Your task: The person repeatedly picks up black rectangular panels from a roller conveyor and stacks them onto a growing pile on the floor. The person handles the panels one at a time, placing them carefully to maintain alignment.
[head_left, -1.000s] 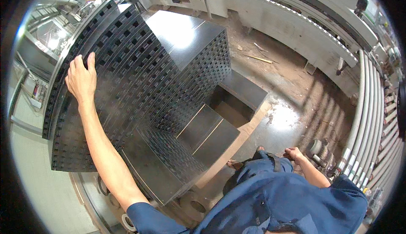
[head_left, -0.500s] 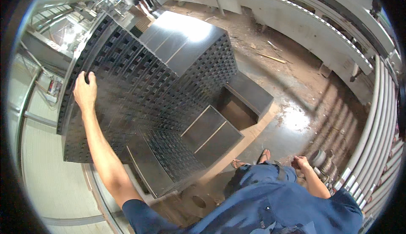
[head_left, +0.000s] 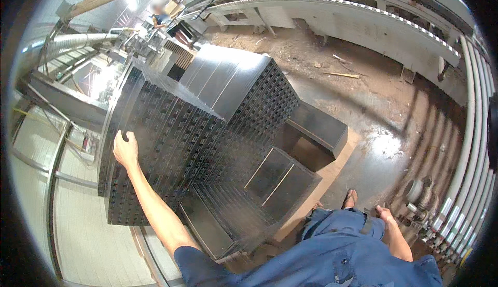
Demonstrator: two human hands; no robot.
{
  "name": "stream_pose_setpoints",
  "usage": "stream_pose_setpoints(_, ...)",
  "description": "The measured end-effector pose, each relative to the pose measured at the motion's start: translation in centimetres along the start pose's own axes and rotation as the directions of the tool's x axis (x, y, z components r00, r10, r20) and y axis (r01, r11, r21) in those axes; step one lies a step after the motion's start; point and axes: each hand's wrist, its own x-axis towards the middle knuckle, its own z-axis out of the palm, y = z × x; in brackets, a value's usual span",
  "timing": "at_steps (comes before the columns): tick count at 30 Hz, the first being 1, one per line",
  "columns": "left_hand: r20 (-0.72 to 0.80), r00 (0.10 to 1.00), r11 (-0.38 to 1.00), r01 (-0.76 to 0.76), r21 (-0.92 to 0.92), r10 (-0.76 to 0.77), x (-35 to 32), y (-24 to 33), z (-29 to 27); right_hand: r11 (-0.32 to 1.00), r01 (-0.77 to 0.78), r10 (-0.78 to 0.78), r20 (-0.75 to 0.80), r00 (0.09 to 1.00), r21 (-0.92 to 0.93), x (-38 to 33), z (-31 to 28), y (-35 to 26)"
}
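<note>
My left arm is stretched forward, and my left hand (head_left: 126, 149) is at the left side of a tall stack of dark panels (head_left: 166, 126). Its fingers are bent, with a gap between thumb and forefinger; it seems to touch the stack's notched face. My right hand (head_left: 384, 213) hangs beside my hip, fingers loosely curled, nothing visible in it. Between the tall stack and my body stand lower dark stacks (head_left: 270, 175), some with pale strips on top. Behind them is another high stack with a shiny top (head_left: 220, 77).
A brown base board (head_left: 340, 160) juts out under the stacks at the right. Grey pipes (head_left: 469, 147) run along the right side. A long machine frame (head_left: 353, 38) stands beyond the debris-strewn floor (head_left: 332, 87). Another person (head_left: 174, 28) stands far back.
My view has tilted up, so the stacks sit lower and further right in the picture. My left hand stays at the stack's side. One foot has come forward; the other is now mostly hidden.
</note>
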Motion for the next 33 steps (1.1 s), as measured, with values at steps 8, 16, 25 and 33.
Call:
stream_pose_setpoints(8,-0.034,0.998,0.999,-0.051,-0.011,0.051,-0.9,-0.5,0.4,0.952,-0.221,0.099,0.471,0.876,0.212,-0.4,6.8,2.0)
stream_pose_setpoints(16,-0.036,0.996,0.997,-0.076,-0.003,0.075,0.2,0.8,-0.8,0.957,0.076,0.007,0.287,0.958,-0.278,7.7,12.7,8.0)
stream_pose_setpoints(25,-0.164,0.978,0.988,-0.142,-0.056,0.131,-0.4,-0.1,-0.4,0.990,-0.047,0.087,0.321,0.943,-0.132,-1.0,8.4,-2.1)
stream_pose_setpoints(33,-0.190,0.976,0.983,-0.130,-0.131,0.104,-0.7,0.0,-0.1,0.999,-0.037,0.044,0.227,0.973,-0.031,-1.9,5.9,-5.7)
